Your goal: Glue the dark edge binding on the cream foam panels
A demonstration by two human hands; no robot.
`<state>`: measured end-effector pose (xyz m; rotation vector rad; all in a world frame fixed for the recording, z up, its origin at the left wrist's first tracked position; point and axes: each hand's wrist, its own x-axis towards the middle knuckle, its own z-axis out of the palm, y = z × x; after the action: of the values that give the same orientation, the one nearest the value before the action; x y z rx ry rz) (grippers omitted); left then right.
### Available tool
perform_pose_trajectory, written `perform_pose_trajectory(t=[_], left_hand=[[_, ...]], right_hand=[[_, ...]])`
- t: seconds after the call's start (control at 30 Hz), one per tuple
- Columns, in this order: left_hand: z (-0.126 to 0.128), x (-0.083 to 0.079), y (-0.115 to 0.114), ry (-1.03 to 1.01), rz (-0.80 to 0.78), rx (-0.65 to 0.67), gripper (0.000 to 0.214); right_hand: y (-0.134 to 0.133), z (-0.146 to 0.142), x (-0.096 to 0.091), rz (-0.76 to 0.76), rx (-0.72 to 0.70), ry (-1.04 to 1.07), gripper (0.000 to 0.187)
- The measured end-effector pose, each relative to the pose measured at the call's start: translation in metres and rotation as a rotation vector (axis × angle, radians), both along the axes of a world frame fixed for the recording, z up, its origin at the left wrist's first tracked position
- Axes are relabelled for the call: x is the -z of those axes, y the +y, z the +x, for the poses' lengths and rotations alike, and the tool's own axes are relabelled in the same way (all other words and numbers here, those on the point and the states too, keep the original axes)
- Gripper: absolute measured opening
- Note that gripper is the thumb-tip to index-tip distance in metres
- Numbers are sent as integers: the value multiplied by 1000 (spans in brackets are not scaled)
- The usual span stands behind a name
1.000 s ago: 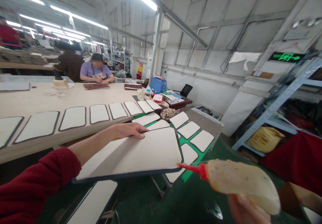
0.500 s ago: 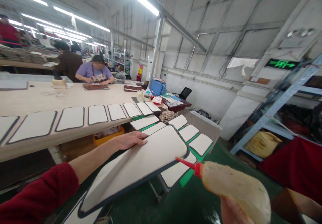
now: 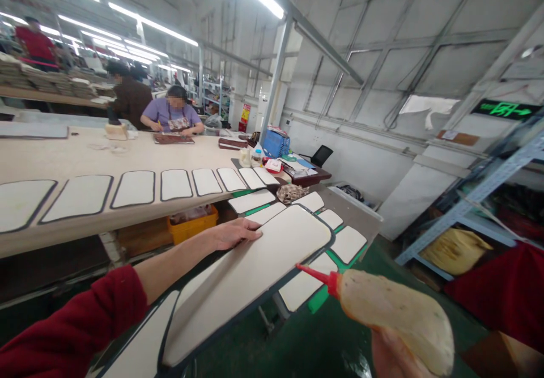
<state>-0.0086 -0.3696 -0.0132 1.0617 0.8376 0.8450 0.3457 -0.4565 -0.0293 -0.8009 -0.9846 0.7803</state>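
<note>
In the head view a large white panel with a dark rim [image 3: 255, 270] is tilted in front of me. My left hand [image 3: 237, 233] pinches its upper left edge, thumb on top of the white face. My right hand [image 3: 393, 352], mostly hidden at the bottom, is wrapped around a squeeze bottle [image 3: 395, 310] with cloudy, yellowish sides. The bottle's red pointed nozzle [image 3: 317, 275] points left, close to the panel's lower right edge; whether it touches I cannot tell. Another white panel [image 3: 138, 341] lies below at the lower left.
Several dark-edged white panels [image 3: 134, 189] are lined up along the long table [image 3: 76, 154]. More lie on a side table [image 3: 369, 219] over green strips. A person in purple [image 3: 172, 111] works across the table. A blue metal shelf [image 3: 480, 196] stands at the right.
The panel and my left hand have shifted rightward in view, along with the whole scene. The nozzle now lies further back along the panel's edge from its far corner. Both grips look the same.
</note>
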Motion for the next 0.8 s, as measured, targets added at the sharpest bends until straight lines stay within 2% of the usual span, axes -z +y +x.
perform_pose_trajectory(t=[0.2, 0.4, 0.5, 0.57, 0.7, 0.8], left_hand=[[-1, -1, -2, 40, -8, -53, 55], [-2, -2, -4, 31, 1, -68, 54], [-3, -3, -5, 29, -4, -72, 54], [-3, -3, -5, 25, -8, -76, 53], [-3, -4, -5, 4, -27, -98, 54], [-3, -4, -3, -1, -44, -109, 57]], right_hand=[[3, -8, -4, -19, 27, 88, 66], [-4, -31, -17, -33, 26, 147, 63], [-10, -39, -23, -97, 49, 196, 66], [-10, -40, -24, -108, 43, 178, 66], [-7, -37, -20, 14, -19, 71, 60], [-12, -44, -23, -79, -2, 120, 60]])
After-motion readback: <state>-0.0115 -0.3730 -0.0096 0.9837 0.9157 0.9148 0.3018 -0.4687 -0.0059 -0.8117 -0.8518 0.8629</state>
